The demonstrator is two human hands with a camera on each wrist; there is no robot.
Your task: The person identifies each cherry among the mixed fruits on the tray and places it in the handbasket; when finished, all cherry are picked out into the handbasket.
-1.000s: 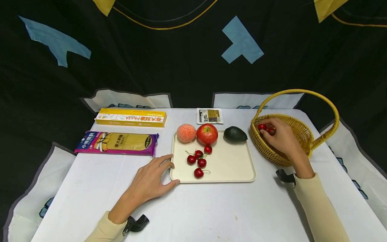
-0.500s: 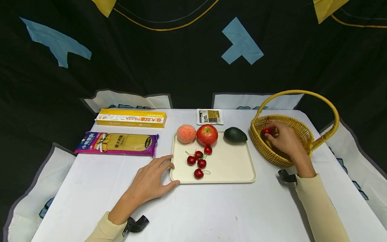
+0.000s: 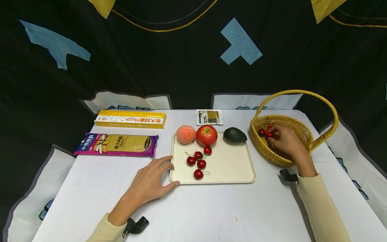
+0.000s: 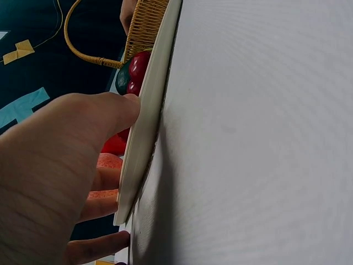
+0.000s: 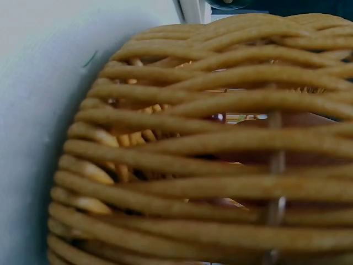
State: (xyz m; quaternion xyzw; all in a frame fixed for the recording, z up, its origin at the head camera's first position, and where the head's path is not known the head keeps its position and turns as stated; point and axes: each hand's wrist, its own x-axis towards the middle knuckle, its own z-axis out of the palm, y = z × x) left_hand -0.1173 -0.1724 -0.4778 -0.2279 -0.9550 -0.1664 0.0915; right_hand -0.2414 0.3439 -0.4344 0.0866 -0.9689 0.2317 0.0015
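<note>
Where I find the right hand (image 3: 285, 139): reaching inside the wicker basket (image 3: 267, 153), at the right end of the white table (image 3: 208, 211).
Its hold: fingers bent, tips touching or just beside the basket cherries (image 3: 261, 132); I cannot tell whether finger and thumb pinch one, since the right wrist view gives me mostly woven cane.
Basket cherries: red, bunched at the left inside of the basket; the fingers hide part of them, so I leave them uncounted.
Left hand (image 3: 148, 181): fingers spread along the left side of the cream tray (image 3: 229, 164), thumb on its near corner; the left wrist view shows me that thumb against the rim.
Tray cherries (image 3: 201, 163): five, on the left half, some with stems; one lies a little apart, nearest the person.
Larger fruit: along the tray's far edge, left to right, a peach (image 3: 185, 134), an apple (image 3: 207, 135) and an avocado (image 3: 234, 135).
Packets: a yellow pasta box (image 3: 130, 119) behind a purple pasta bag (image 3: 118, 145), both left of the tray; a small sachet (image 3: 209, 117) lies beyond the apple.
</note>
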